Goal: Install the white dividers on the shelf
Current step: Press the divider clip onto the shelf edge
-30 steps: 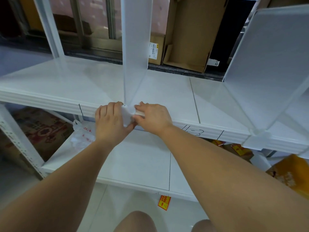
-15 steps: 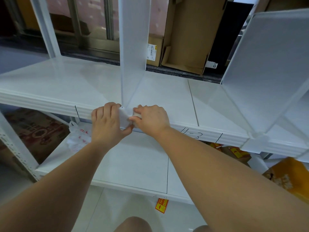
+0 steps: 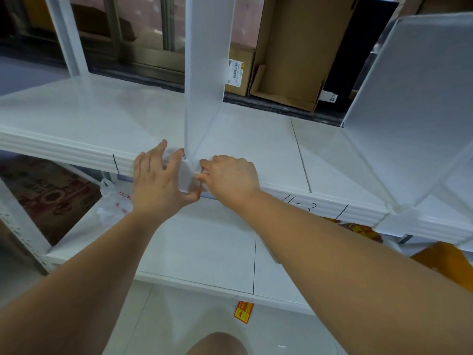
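White plastic, faintly translucent: the divider (image 3: pixel 204 73) stands upright on the shelf (image 3: pixel 102 116), its long axis running from the front lip straight back toward the window, its near edge facing me. Its top is cut off by the frame. At the foot of that edge sits a clip (image 3: pixel 188 175) over the shelf's ribbed front lip, mostly covered by my fingers and smeared by motion, so its shape is hard to read.

My left hand (image 3: pixel 158 183) has its fingers spread and lifted over the shelf top, thumb tucked under the lip against the clip; its grip is loose, more pressing than holding. My right hand (image 3: pixel 230 178) is curled, fingertips pinching the clip from the right side, thumb hidden beneath.

A second divider (image 3: pixel 409 98) stands further right on the same shelf, leaning away in this wide view, its own clip (image 3: pixel 399 216) seated on the lip; its upper right part runs out of frame. Black pen marks and "11-3" (image 3: pixel 302 203) are written on the lip between the two.
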`<act>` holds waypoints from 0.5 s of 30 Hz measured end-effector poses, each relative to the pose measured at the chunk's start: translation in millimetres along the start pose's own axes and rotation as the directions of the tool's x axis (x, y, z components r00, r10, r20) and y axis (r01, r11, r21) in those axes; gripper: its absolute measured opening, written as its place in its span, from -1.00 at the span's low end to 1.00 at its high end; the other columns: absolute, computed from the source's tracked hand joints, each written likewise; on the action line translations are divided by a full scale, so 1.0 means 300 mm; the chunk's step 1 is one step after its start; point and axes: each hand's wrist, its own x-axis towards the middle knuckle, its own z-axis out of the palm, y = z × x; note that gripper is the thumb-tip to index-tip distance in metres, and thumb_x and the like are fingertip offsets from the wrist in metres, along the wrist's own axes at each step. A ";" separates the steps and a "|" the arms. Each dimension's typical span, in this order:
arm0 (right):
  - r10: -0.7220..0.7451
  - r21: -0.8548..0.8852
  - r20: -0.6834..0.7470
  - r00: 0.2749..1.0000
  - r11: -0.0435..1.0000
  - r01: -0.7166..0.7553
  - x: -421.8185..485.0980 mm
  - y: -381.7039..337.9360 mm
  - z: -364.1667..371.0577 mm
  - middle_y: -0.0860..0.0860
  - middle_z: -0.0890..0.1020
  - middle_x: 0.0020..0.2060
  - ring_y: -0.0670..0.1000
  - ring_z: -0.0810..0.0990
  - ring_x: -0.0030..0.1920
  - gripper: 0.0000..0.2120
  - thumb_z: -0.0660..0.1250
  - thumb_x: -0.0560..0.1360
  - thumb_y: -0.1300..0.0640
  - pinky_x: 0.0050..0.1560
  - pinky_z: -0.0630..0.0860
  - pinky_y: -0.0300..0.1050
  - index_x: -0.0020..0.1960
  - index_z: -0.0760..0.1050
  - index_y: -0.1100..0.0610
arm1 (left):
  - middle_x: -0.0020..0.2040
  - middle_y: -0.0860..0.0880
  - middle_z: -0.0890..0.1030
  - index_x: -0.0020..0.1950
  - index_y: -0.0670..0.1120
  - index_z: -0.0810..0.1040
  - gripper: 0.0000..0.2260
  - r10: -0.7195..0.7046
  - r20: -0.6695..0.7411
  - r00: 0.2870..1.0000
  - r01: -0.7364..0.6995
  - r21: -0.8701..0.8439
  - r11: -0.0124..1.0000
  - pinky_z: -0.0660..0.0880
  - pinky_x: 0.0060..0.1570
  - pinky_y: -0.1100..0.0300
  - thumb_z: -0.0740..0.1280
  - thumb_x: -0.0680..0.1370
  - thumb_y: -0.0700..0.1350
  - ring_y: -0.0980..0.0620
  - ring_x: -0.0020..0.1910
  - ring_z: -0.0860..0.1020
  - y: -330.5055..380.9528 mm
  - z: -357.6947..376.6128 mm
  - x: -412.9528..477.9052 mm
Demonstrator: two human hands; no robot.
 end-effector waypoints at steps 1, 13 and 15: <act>0.009 0.041 -0.003 1.000 0.999 -0.009 0.013 -0.024 0.001 0.00 0.47 0.27 0.12 0.54 0.18 -0.67 0.10 0.61 -0.08 -0.09 0.31 -0.10 0.22 0.50 0.02 | 0.33 -0.29 0.44 0.22 -0.08 0.30 -0.34 0.025 0.000 1.000 -0.025 -0.004 1.000 0.31 0.29 -0.20 0.22 0.26 0.29 -0.32 0.24 0.47 -0.029 -0.003 0.002; -0.023 -0.010 0.057 0.998 1.000 0.023 0.115 -0.155 -0.028 0.04 0.60 0.08 0.11 0.58 0.11 -0.74 0.23 0.56 0.00 -0.16 0.31 -0.12 0.14 0.53 0.11 | 0.31 -0.08 0.47 0.33 -0.05 0.34 -0.24 0.040 0.110 0.993 -0.044 0.038 0.998 0.07 0.39 -0.26 0.48 0.25 0.26 -0.15 0.39 0.37 -0.185 -0.060 -0.012; -0.063 -0.053 0.058 0.996 0.996 0.067 0.119 -0.166 -0.020 0.06 0.58 0.13 0.14 0.57 0.13 -0.69 0.27 0.54 -0.03 -0.12 0.35 -0.10 0.21 0.48 0.11 | 0.44 -0.05 0.36 0.45 -0.01 0.27 -0.21 0.111 0.189 0.976 -0.132 0.100 0.986 0.04 0.43 -0.22 0.47 0.32 0.22 -0.12 0.47 0.28 -0.242 -0.098 -0.012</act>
